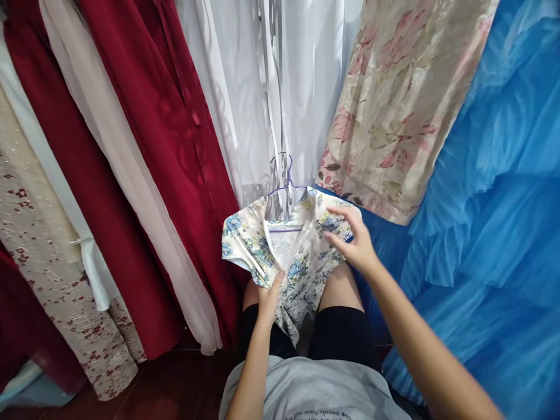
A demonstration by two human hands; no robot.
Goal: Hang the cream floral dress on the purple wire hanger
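A white blouse with blue and yellow flowers (295, 268) hangs in front of my legs on a purple wire hanger (286, 185). Its V-neck faces up, and the hanger's lower bar crosses the neck opening. My left hand (271, 291) pinches the front of the blouse at the bottom of the neckline, thumb on top and the other fingers hidden beneath the cloth. Over the sleeve on the right, my right hand (350, 233) has thumb and fingers spread apart with nothing between them. Whether its fingertips touch the cloth I cannot tell.
Long dark red dresses (149, 146) and a pale pink one (131, 175) hang on the left. White fabric (315, 87) hangs behind the hanger. A beige floral garment (394, 116) and blue ruffled tulle (494, 233) fill the right. Dark floor (175, 385) shows at lower left.
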